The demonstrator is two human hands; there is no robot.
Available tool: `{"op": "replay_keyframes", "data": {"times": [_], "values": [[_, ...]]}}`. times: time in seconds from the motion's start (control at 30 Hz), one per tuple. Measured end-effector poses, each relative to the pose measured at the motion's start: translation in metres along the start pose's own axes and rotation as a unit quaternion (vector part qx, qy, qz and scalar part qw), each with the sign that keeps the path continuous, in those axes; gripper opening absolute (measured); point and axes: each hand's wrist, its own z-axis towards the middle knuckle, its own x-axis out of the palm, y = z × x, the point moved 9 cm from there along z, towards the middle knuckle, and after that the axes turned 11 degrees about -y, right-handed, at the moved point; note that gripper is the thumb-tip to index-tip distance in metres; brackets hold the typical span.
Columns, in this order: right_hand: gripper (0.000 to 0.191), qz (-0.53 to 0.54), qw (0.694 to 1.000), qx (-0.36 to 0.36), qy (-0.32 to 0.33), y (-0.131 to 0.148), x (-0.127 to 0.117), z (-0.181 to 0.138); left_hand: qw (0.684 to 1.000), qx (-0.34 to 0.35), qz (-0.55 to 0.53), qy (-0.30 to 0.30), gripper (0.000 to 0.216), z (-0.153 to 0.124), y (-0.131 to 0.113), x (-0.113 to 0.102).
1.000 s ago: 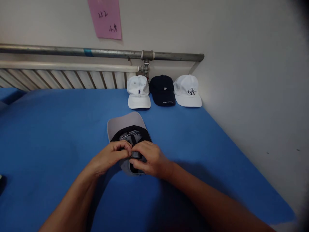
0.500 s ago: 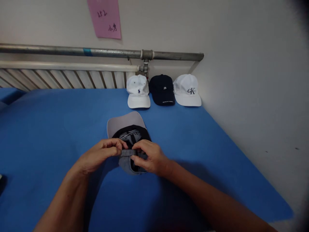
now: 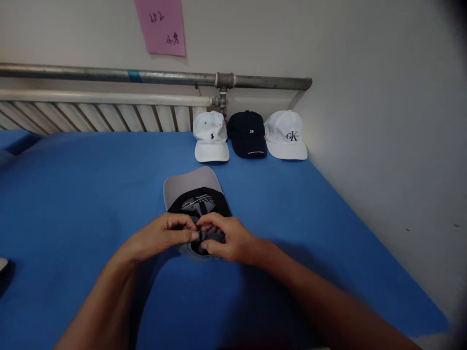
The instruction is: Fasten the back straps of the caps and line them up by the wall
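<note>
A grey baseball cap (image 3: 192,182) lies upturned on the blue surface, its brim pointing away from me and its dark inside showing. At its near edge, the back strap of the cap is between my two hands. My left hand (image 3: 166,236) pinches the strap from the left, thumb and forefinger together. From the right, my right hand (image 3: 231,238) grips the strap with curled fingers, its fingertips almost meeting those of the left. The fingers cover most of the strap and its fastening.
Behind stand a white cap with a small horse logo (image 3: 211,137), a black cap (image 3: 247,135) and a white cap with letters (image 3: 286,136), side by side. A radiator (image 3: 120,116) and a metal pipe (image 3: 175,78) run along the wall; a pink paper (image 3: 162,29) hangs above.
My left hand has moved right along the strap, up to my right hand's fingertips. The stretch of strap that showed between them is now covered. The view has shifted slightly.
</note>
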Motion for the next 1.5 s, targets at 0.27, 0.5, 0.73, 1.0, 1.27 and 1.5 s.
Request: {"op": "replay_keyframes", "data": {"times": [0.27,0.5,0.73,1.0,1.27,1.5], "values": [[0.024,0.102,0.993,0.061,0.013,-0.003,-0.002,0.000,0.999,0.023,-0.006,0.025,0.016,-0.002,-0.010,0.011],[0.018,0.244,0.960,0.140,-0.013,-0.011,-0.006,0.003,0.998,0.031,-0.057,0.026,0.013,-0.002,-0.017,0.017],[0.014,0.216,0.964,0.136,-0.073,-0.021,-0.021,0.004,0.998,0.010,-0.065,-0.010,0.016,0.006,-0.008,0.017],[0.010,0.168,0.977,0.116,-0.059,-0.029,-0.042,-0.004,0.990,-0.017,-0.136,0.019,0.017,0.025,0.015,0.028],[0.010,0.188,0.972,0.144,0.001,-0.034,-0.043,-0.004,0.990,-0.014,-0.136,0.025,0.016,0.029,0.020,0.026],[0.006,0.217,0.961,0.168,-0.013,-0.042,-0.045,-0.004,0.992,-0.011,-0.123,0.039,0.022,0.027,0.023,0.029]]}}
